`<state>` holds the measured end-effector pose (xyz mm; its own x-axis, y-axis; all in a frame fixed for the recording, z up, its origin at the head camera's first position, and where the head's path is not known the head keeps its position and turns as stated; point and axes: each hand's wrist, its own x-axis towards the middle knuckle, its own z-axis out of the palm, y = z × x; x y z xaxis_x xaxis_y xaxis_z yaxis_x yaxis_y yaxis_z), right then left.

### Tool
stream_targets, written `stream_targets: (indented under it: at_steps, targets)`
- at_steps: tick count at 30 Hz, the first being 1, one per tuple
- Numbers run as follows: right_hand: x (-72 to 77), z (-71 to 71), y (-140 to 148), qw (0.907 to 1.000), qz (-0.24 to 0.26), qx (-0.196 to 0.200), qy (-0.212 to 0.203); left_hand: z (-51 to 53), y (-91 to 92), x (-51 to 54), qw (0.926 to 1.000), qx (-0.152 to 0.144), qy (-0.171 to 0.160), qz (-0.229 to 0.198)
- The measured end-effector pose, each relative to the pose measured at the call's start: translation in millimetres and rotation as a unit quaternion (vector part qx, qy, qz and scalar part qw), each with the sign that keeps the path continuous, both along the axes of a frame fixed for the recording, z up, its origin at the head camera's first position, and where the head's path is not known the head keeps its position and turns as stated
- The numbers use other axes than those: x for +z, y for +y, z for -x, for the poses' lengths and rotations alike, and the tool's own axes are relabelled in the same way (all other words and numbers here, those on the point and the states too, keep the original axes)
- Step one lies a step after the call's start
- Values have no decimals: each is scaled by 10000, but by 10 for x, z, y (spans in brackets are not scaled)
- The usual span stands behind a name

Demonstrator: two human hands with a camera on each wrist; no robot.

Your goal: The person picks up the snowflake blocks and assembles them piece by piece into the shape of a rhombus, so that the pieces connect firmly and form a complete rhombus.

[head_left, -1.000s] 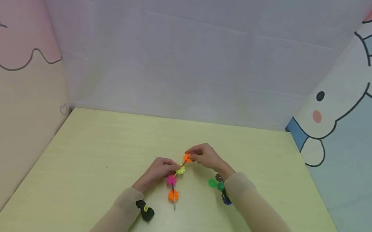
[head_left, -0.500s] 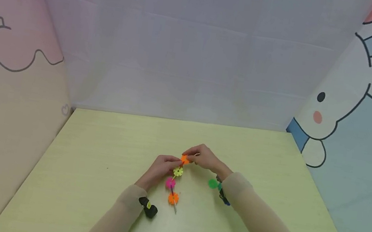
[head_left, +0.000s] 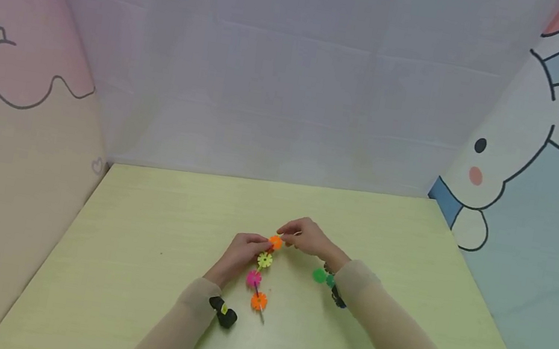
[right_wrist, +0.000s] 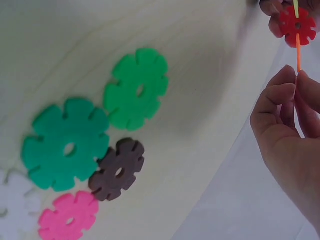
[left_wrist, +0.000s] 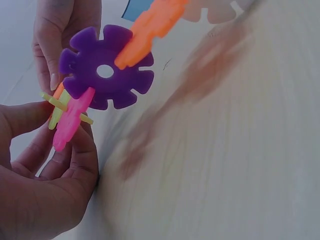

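A chain of slotted flower-shaped discs hangs from the hands over the table (head_left: 187,202). Its upper end has an orange disc (head_left: 275,242); below come a yellow disc (head_left: 265,259), a pink one (head_left: 254,278) and another orange one (head_left: 259,301). The left hand (head_left: 239,256) pinches the chain near the upper end, beside a red disc (right_wrist: 298,27). At the top orange disc, the fingertips of the right hand (head_left: 308,238) are pinched together, with a thin edge between them (right_wrist: 299,55). A purple disc (left_wrist: 105,67) shows edge slots in the left wrist view.
Loose discs lie by the right forearm: bright green (right_wrist: 137,90), dark green (right_wrist: 67,142), brown (right_wrist: 119,170), pink (right_wrist: 69,217) and white (right_wrist: 17,205). A pale curtain (head_left: 282,89) stands behind the table, with printed panels at both sides.
The chain has shifted slightly down and left in the head view. The left hand's fingertips have moved up from the yellow disc to the upper orange one; the right hand has moved little.
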<state>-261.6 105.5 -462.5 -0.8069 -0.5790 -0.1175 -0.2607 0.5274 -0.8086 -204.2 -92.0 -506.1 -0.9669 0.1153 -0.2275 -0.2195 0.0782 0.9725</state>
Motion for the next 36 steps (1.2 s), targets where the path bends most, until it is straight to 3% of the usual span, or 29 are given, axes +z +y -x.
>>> stream_targets:
  at_steps: [20, 26, 36]
  targets:
    - [-55, 55, 855, 9936, -943, -95, 614, -7, 11, 6, 9992, 346, -185, -21]
    - [-80, 12, 1103, 9897, -1351, -96, 466, -21, 13, 15, 9993, 320, -206, -66]
    - [-134, -50, 1418, 9868, -1578, -306, 180, -18, 31, -12, 9990, 389, -195, -32]
